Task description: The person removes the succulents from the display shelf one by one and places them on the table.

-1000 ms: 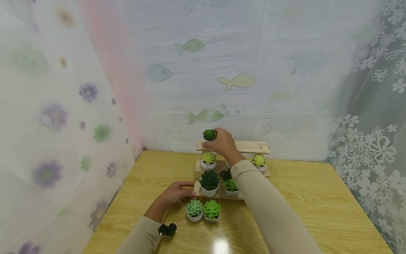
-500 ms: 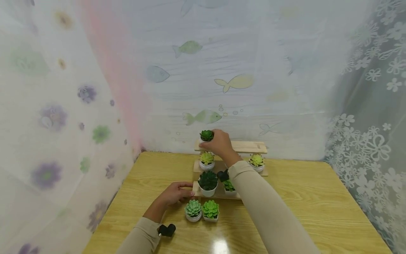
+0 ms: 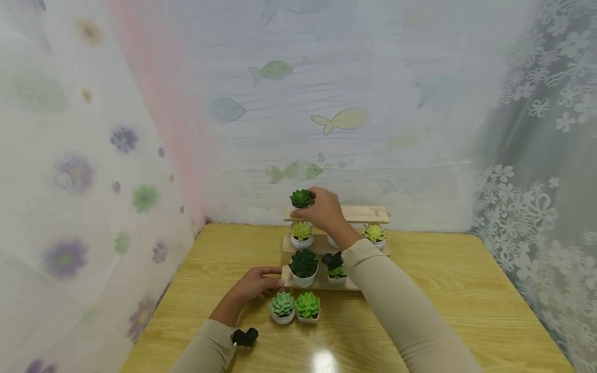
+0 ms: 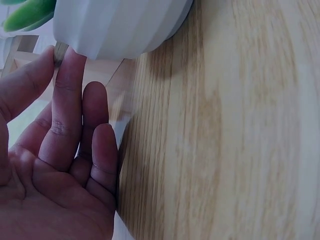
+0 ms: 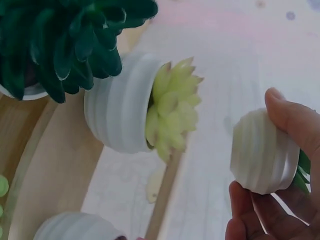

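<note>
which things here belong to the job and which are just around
Likely the job: held succulent in right hand; wooden stand pinched by left hand; shelved succulents; mint succulent; bright green succulent.

Just around: fish-print sheet; floral curtain.

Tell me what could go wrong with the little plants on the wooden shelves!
The small green succulent in the right hand might fall if its white pot slips or lands too near the end of the narrow top shelf. The black wrist camera looks close to the leafy succulent on the bottom shelf, so it could bump it. The left hand pinches that shelf's end, so a tug might shake the dark green succulent.
</note>
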A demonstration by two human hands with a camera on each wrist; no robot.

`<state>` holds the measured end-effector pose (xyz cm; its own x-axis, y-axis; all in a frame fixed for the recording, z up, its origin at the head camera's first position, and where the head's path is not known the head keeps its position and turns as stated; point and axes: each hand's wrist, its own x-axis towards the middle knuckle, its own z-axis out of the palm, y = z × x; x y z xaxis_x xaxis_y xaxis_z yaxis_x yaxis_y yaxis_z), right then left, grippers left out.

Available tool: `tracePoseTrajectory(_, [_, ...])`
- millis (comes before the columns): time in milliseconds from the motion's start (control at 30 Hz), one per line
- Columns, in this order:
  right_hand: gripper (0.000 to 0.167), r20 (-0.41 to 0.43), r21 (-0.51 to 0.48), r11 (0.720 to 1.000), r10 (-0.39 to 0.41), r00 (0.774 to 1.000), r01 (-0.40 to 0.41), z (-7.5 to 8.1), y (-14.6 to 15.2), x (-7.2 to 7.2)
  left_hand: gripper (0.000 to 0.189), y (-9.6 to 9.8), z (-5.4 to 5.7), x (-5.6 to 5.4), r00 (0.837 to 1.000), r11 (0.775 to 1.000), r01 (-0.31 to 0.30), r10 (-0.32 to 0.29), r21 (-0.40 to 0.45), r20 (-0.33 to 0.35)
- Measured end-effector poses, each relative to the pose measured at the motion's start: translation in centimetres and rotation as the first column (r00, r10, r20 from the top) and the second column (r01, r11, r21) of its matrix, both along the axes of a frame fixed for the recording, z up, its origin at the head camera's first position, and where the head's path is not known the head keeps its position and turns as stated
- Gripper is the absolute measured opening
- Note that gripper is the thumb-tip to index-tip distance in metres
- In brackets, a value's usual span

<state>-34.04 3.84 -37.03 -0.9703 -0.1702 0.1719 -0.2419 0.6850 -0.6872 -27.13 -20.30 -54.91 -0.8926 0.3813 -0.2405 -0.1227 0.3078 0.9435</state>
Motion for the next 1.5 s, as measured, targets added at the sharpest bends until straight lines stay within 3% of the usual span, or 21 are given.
tracePoseTrajectory(300, [0.071,-0.040,-0.008,0.999,0.038,0.998,-0.038,0.5,1.0,2.4,0.051,-0.1,-0.1,0.1,1.000,1.000,-0.010,0.010,-0.006,-0.014])
tracePoseTrajectory(700, [0.057,-0.064,-0.038,0.998,0.038,0.997,-0.040,-0.2,3.2,5.4,0.053,0.1,-0.2,0.0,1.000,0.999,-0.021,0.020,-0.036,-0.017])
tracePoseTrajectory(867, [0.059,-0.062,-0.080,0.995,0.054,0.997,-0.059,-0.8,4.0,6.2,0.053,0.1,-0.2,0.0,1.000,0.999,-0.025,0.025,-0.022,-0.011])
tracePoseTrajectory(1100, [0.063,-0.050,-0.063,0.997,0.045,0.998,-0.048,-1.6,5.3,7.3,0.053,0.3,0.0,0.2,1.000,1.000,-0.023,0.023,-0.016,-0.010])
tracePoseTrajectory(1233, [0.057,-0.074,-0.045,0.997,0.052,0.996,-0.056,-1.9,5.9,7.9,0.053,0.3,0.1,0.2,0.999,0.999,-0.029,0.029,-0.022,-0.017])
tracePoseTrajectory(1500, [0.063,-0.138,-0.026,0.997,0.074,0.988,-0.079,-2.6,6.7,9.6,0.052,0.3,0.2,0.2,0.999,0.999,-0.028,0.028,-0.035,-0.021])
